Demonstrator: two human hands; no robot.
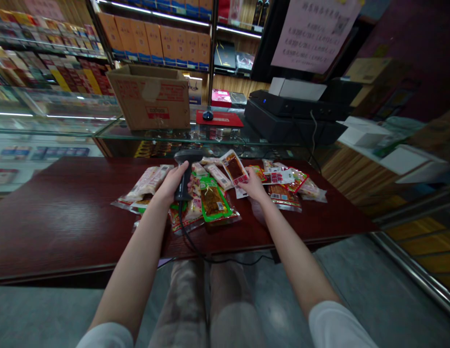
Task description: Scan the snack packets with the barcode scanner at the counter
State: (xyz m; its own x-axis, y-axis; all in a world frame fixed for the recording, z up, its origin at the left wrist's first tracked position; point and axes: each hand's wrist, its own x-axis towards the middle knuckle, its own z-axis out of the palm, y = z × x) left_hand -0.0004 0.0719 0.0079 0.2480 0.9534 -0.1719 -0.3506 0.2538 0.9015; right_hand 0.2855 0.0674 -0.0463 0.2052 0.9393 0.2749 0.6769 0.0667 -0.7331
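L grip (174, 182) is curled snugly round the handle of a black scanner (183, 186), thumb up near its head, prob. so the head sits clear above the packs. R grip (254, 186) is nearly closed, pinching a white-edged packet (232, 166) w/ brown contents by its lower R corner, prob. b/c a corner hold leaves most of its face uncovered. That packet is tilted, just R of the scanner, over the far part of the dark red-brown surface (65, 212). A green-edged pack (213, 199) lies b/w the arms & a heap (285, 193) of others beyond the R grip, prob. set close for easy reach. The scanner's cable (190, 243) droops to the near edge, slack enough, I'd guess, to let it swing about. Hard to tell: L fingers mostly hidden behind handle, R fingers partly behind packet; overlapping packs can't be counted; small print unreadable; cable's far end out of sight; shelf goods (83, 79) at upper L blurred.
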